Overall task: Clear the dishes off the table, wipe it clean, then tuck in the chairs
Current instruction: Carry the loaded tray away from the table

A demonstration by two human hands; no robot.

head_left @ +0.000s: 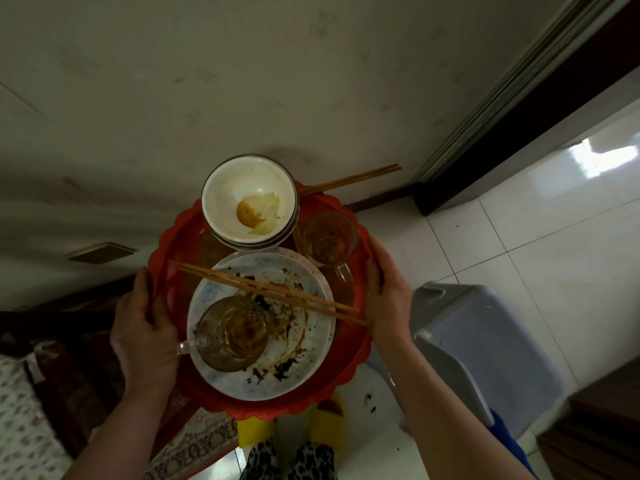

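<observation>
A round red tray (173, 254) with a scalloped rim is carried level above the floor, bearing a soiled white plate (304, 355) at its near side with a clear glass mug (233, 329) standing on it and a pair of wooden chopsticks (277, 292) laid across. At the far side sits a stack of white bowls (249, 202), the top one holding what may be food scraps. A second glass mug (330, 242) stands right of the bowls, and another pair of chopsticks (353, 178) pokes out past the far rim.

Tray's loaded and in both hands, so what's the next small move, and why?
Probably keep the red tray level and walk on slowly. The left hand and right hand grip opposite rims, but chopsticks lie loose across the plate, another pair overhangs the rim, and a glass mug stands on the plate.
</observation>
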